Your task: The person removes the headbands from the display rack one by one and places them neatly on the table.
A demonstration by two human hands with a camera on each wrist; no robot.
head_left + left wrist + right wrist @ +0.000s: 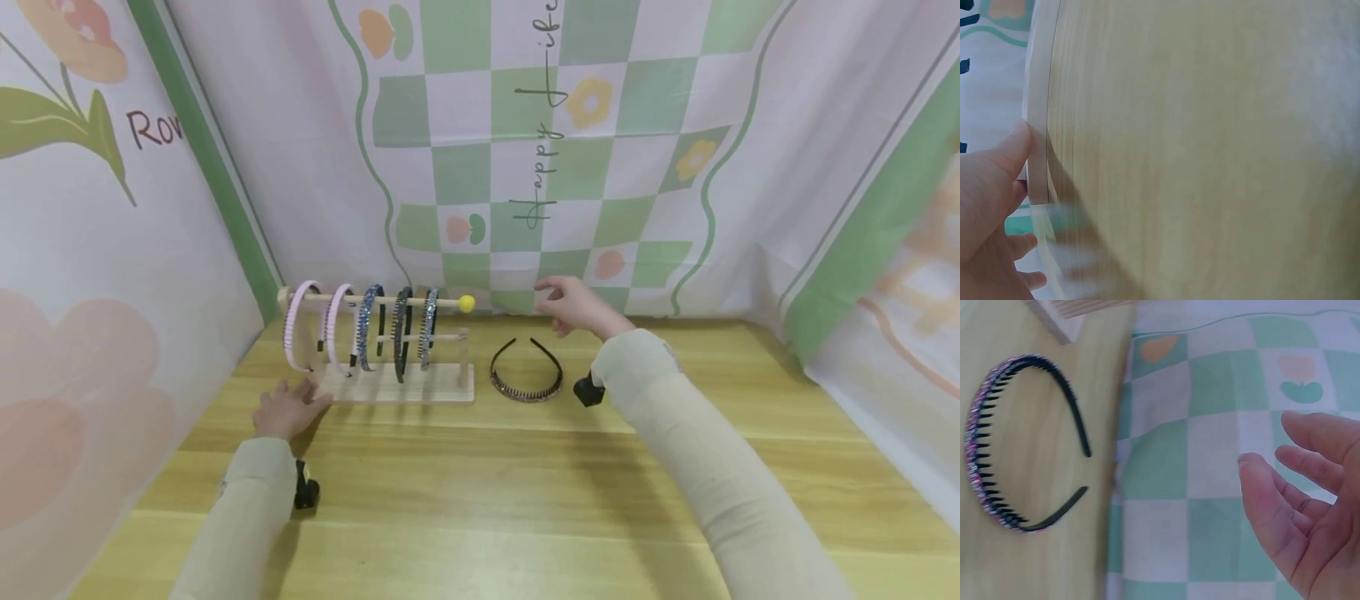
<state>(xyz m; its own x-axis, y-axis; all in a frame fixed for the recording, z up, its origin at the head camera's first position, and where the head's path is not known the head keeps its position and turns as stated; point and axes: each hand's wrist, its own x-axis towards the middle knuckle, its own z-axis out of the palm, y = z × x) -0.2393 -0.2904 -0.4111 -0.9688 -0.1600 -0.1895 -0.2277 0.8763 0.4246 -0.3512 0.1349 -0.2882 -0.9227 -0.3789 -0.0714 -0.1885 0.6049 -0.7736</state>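
A wooden headband stand (399, 385) holds several headbands on its upper rod: two pink ones (336, 329), a blue glittery one (365, 329), a black one (400, 337) and a silvery one (428, 329). At the left end of the stand's base, my left hand (288, 410) rests with fingers spread, its thumb touching the base edge (1037, 112). One more headband (527, 395), toothed and pink-glittered in the right wrist view, lies on the table to the right of the stand. My right hand (573, 307) hovers behind and above it, holding nothing, fingers loosely bent.
The wooden table (450, 500) ends at a checked fabric backdrop (517, 167) just behind the stand. A yellow ball (467, 303) caps the right end of the upper rod. More printed fabric (97, 250) closes off the left side.
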